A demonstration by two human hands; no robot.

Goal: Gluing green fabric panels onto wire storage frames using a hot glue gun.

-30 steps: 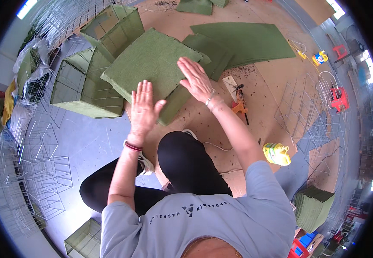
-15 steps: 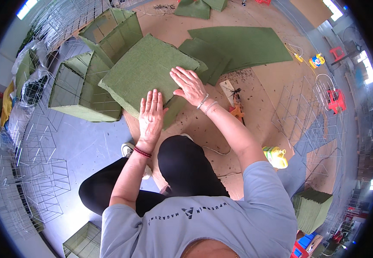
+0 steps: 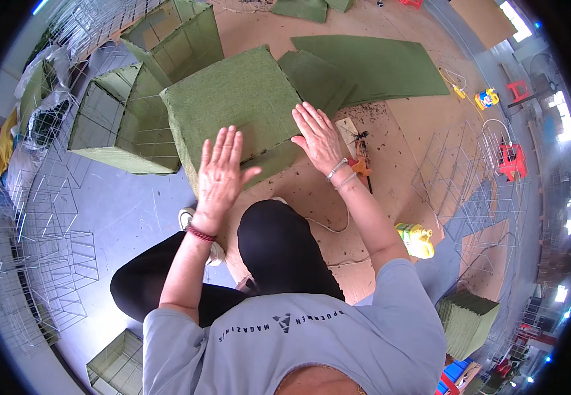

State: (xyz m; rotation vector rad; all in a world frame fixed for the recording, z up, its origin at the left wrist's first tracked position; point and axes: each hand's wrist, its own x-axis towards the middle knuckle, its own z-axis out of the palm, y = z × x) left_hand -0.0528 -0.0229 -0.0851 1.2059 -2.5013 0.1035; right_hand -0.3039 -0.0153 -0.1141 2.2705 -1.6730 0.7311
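A box covered in green felt-like fabric [image 3: 233,99] stands in front of me, its flat top facing up. My left hand [image 3: 221,168] is over its near edge, fingers stretched out and the thumb spread to the side. By the right corner of the box is my right hand [image 3: 318,139], also flat, its fingertips at or just beside the edge. I cannot tell whether either palm touches the fabric. Nothing is in either hand. Below the near edge a green flap or strip [image 3: 275,164] shows, partly hidden by the box.
Open wire-framed green boxes [image 3: 124,122] stand at the left. Flat green sheets [image 3: 384,69] lie beyond, on brown board. An orange-handled glue gun [image 3: 362,166] rests right of my right hand; a yellow bottle [image 3: 416,240] stands nearer. Wire frames [image 3: 463,171] are at the right.
The box has turned a little clockwise. My right hand has moved from its top out to the right corner, and my left hand slightly left, so they are farther apart.
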